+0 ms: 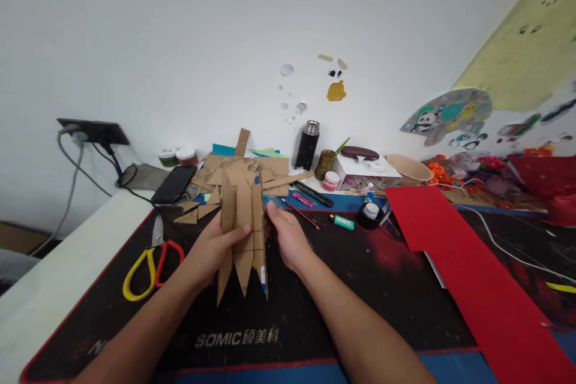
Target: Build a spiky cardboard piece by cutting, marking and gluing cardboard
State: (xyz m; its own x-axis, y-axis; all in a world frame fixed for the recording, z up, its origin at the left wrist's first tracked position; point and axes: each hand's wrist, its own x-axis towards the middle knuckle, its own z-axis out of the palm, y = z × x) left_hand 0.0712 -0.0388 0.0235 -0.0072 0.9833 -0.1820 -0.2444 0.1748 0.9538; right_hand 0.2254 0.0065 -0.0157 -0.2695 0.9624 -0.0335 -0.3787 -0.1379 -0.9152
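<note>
Above the black mat I see a folded cardboard piece (243, 207) with several upright strips and pointed lower ends. My left hand (220, 246) grips its left side, the thumb pressed across the front and the fingers behind. At the right edge my right hand (288, 234) is closed on the same piece, thumb up, most of its fingers hidden by the cardboard. Scissors (155, 258) with one yellow and one red handle lie left of my left hand, partly under the forearm. A pile of cardboard scraps (279, 165) sits behind the piece.
A red sheet (454, 252) lies across the right side. Toward the wall stand a black thermos (308, 145), a white box (366, 169) and a beige bowl (408, 170). A green lighter-like object (342, 221), a red pencil (300, 213) and a phone (174, 185) lie nearby.
</note>
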